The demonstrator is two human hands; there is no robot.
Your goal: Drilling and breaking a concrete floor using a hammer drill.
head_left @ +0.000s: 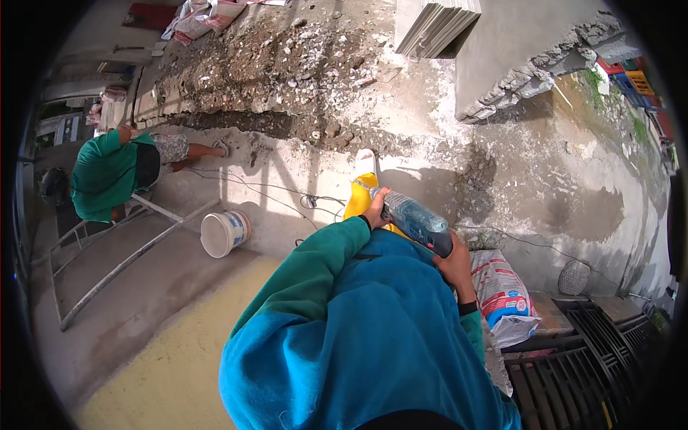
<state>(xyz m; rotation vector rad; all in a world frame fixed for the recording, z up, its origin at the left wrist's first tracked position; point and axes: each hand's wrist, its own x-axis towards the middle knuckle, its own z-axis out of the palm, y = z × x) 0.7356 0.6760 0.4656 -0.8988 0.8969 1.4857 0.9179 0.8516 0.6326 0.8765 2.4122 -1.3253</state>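
A long blue, grey and black power tool (pixel 417 218) lies slantwise across my front, dusty on its body; its exact kind is hard to tell. My left hand (pixel 375 208) wraps round its far-left end, hiding most of that end. Around the dark right end curl the fingers of my right hand (pixel 456 265). Beneath the tool shows my yellow-clad leg (pixel 360 193), with a white shoe (pixel 365 162) on the concrete.
At left a co-worker (pixel 107 175) in green bends near a metal frame (pixel 132 272). A white bucket (pixel 215 235) lies tipped. Cords (pixel 265 188) cross the floor. Rubble (pixel 308 79) spreads ahead; a sack (pixel 502 294) and black metal grilles (pixel 573 373) lie right. Stacked tiles (pixel 438 29) stand far ahead.
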